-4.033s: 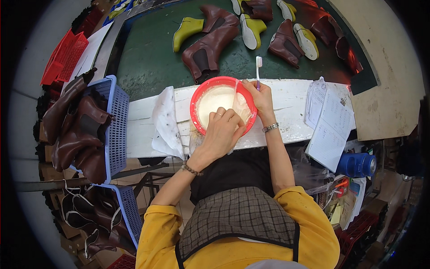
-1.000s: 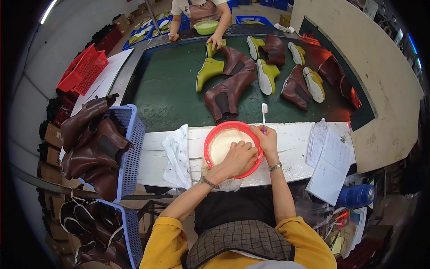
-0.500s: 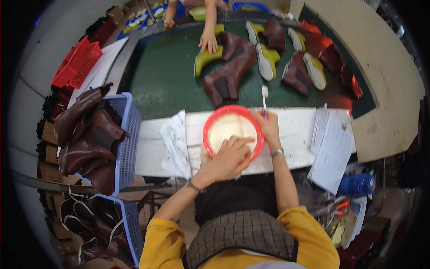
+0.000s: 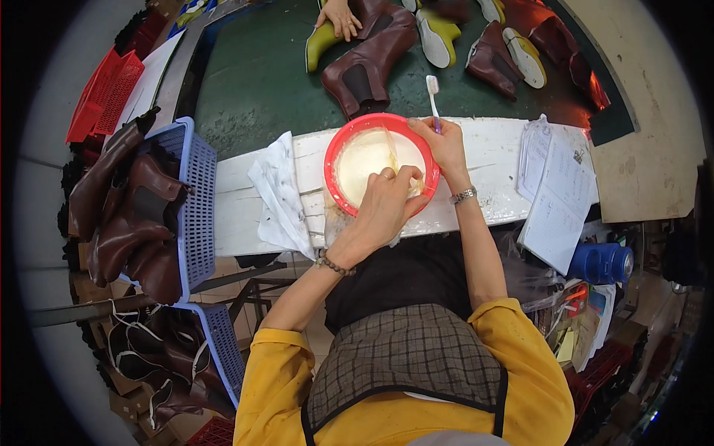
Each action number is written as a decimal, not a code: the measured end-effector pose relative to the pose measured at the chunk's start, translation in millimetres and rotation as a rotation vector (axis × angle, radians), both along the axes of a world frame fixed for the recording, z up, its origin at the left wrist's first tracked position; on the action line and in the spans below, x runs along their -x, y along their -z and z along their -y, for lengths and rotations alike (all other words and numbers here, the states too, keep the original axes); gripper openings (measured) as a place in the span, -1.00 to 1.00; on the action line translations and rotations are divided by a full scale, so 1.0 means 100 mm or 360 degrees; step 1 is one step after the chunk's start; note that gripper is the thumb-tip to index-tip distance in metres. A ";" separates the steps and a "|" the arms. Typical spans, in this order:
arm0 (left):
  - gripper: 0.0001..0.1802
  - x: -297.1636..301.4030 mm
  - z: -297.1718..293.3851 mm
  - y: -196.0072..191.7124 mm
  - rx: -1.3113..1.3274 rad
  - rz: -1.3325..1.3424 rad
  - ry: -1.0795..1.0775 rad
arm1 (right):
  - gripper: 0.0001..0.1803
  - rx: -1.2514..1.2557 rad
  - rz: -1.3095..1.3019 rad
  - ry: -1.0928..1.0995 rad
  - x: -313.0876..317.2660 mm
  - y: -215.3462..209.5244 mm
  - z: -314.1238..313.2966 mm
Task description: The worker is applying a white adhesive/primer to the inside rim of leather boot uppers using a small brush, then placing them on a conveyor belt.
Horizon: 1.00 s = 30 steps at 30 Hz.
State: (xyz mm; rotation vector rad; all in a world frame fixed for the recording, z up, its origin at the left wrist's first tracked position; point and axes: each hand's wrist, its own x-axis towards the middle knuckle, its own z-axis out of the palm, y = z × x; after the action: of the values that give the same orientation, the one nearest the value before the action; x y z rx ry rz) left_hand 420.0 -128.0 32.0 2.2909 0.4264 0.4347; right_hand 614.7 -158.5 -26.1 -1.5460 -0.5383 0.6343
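A red-rimmed bowl point(image 4: 336, 195) with pale cream-coloured contents stands on the white board in front of me. My left hand point(image 4: 387, 199) reaches over its near side, fingers bent down and drawn together at the inner right wall; whatever lies between the fingertips is hidden. At the bowl's right rim, my right hand point(image 4: 442, 149) grips a toothbrush point(image 4: 433, 97) with a purple handle, its white bristle head pointing up and away from me. Just beyond the bowl, a dark brown ankle boot point(image 4: 375, 56) lies on the green surface.
Left of me, blue baskets point(image 4: 199, 201) hold brown boots point(image 4: 145, 204). A white cloth point(image 4: 279, 197) and papers point(image 4: 554, 204) flank the bowl. Across the green surface point(image 4: 245, 97), another person's hand point(image 4: 340, 16) touches a yellow-green shoe last point(image 4: 321, 46). A blue bottle point(image 4: 599, 262) stands at right.
The view has tipped down, so everything sits higher in the picture. My left hand's fingers have bent more and drawn together inside the bowl. The right hand keeps the toothbrush upright.
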 end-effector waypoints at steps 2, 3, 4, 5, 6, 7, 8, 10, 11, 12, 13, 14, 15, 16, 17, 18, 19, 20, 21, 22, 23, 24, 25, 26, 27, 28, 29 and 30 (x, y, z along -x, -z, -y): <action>-0.76 0.00 -0.04 -0.02 -0.0186 -0.0016 0.0095 | -0.74 -0.0013 -0.0034 0.0000 0.02 -0.01 -0.02; -0.76 -0.03 -0.07 -0.02 -0.0191 -0.0016 0.0095 | -0.74 -0.0007 -0.0017 -0.0008 0.01 -0.03 -0.04; -0.82 -0.06 -0.10 0.00 -0.0297 0.0045 0.0104 | -0.74 0.0000 0.0003 -0.0016 0.00 -0.03 -0.04; -0.87 -0.08 -0.12 0.01 -0.0408 0.0110 0.0110 | -0.74 -0.0008 0.0011 -0.0018 0.00 -0.03 -0.04; -0.87 -0.09 -0.10 0.03 -0.0422 0.0122 0.0105 | -0.73 -0.0009 0.0024 -0.0006 0.02 -0.01 -0.02; -0.89 -0.14 -0.09 0.07 -0.0549 0.0109 0.0128 | -0.71 -0.0021 0.0046 0.0010 -0.02 0.01 -0.03; -0.91 -0.18 -0.12 0.09 -0.0692 0.0099 0.0135 | -0.72 -0.0016 0.0071 0.0008 -0.01 0.00 -0.04; -0.90 -0.23 -0.16 0.13 -0.0806 0.0050 0.0264 | -0.74 0.0013 0.0158 0.0003 0.00 0.03 0.00; -0.89 -0.22 -0.18 0.11 -0.0841 -0.0014 0.0339 | -0.74 0.0039 0.0215 -0.0001 -0.03 0.07 0.00; -0.88 -0.20 -0.19 0.08 -0.0871 -0.0082 0.0411 | -0.74 0.0003 0.0251 -0.0011 -0.04 0.06 -0.01; -0.88 -0.15 -0.20 0.06 -0.0900 -0.0065 0.0386 | -0.75 -0.0021 0.0146 -0.0042 -0.02 0.07 -0.01; -0.86 -0.08 -0.21 0.03 -0.0824 0.0041 0.0454 | -0.76 -0.0038 0.0035 -0.0071 -0.01 0.04 -0.01; -0.84 -0.03 -0.23 0.00 -0.0747 0.0146 0.0522 | -0.76 -0.0057 0.0055 -0.0085 -0.01 0.02 -0.04; -0.84 0.02 -0.23 -0.02 -0.0758 0.0157 0.0515 | -0.77 -0.0086 -0.0010 -0.0100 0.00 -0.01 -0.03; -0.86 0.07 -0.22 -0.05 -0.0596 0.0088 0.0545 | -0.78 -0.0113 -0.0076 -0.0115 0.02 -0.02 -0.02; -0.89 0.12 -0.21 -0.07 -0.0433 0.0020 0.0572 | -0.78 -0.0120 -0.0065 -0.0123 0.04 -0.04 0.00; -0.89 0.14 -0.23 -0.06 -0.0431 0.0018 0.0574 | -0.78 -0.0117 -0.0083 -0.0117 0.02 -0.04 -0.01; -0.90 0.17 -0.24 -0.04 -0.0294 0.0052 0.0555 | -0.78 -0.0111 -0.0103 -0.0111 0.01 -0.03 -0.01; -0.91 0.20 -0.24 -0.02 -0.0152 0.0083 0.0535 | -0.78 -0.0104 -0.0111 -0.0110 0.03 -0.01 0.01; -0.91 0.22 -0.23 -0.06 -0.0168 0.0091 0.0531 | -0.78 -0.0105 -0.0101 -0.0122 0.03 -0.03 0.02; -0.91 0.26 -0.21 -0.09 -0.0103 0.0111 0.0493 | -0.78 -0.0100 -0.0096 -0.0131 0.04 -0.05 0.03; -0.91 0.30 -0.19 -0.12 -0.0031 0.0126 0.0458 | -0.78 -0.0101 -0.0097 -0.0133 0.05 -0.05 0.04; -0.91 0.32 -0.21 -0.16 -0.0030 0.0126 0.0458 | -0.77 -0.0074 -0.0087 -0.0128 0.05 -0.05 0.05; -0.91 0.37 -0.24 -0.18 -0.0106 0.0076 0.0430 | -0.77 -0.0039 -0.0085 -0.0120 0.06 -0.04 0.08; -0.91 0.42 -0.28 -0.19 -0.0172 0.0021 0.0405 | -0.77 -0.0008 -0.0027 -0.0110 0.02 0.01 0.07; -0.91 0.47 -0.32 -0.17 -0.0140 0.0002 0.0412 | -0.77 0.0036 0.0021 -0.0101 -0.02 0.07 0.05; -0.92 0.52 -0.39 -0.15 -0.0170 0.0041 0.0365 | -0.76 0.0102 0.0129 -0.0128 -0.02 0.05 0.03; -0.93 0.59 -0.45 -0.13 -0.0185 0.0070 0.0335 | -0.74 0.0042 0.0169 -0.0143 -0.05 0.05 0.01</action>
State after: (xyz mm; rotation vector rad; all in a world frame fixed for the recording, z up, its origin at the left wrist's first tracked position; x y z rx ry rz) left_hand 361.4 -83.3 44.9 2.4027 0.1384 0.4118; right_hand 619.8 -159.9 -31.1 -1.5937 -0.6852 0.6324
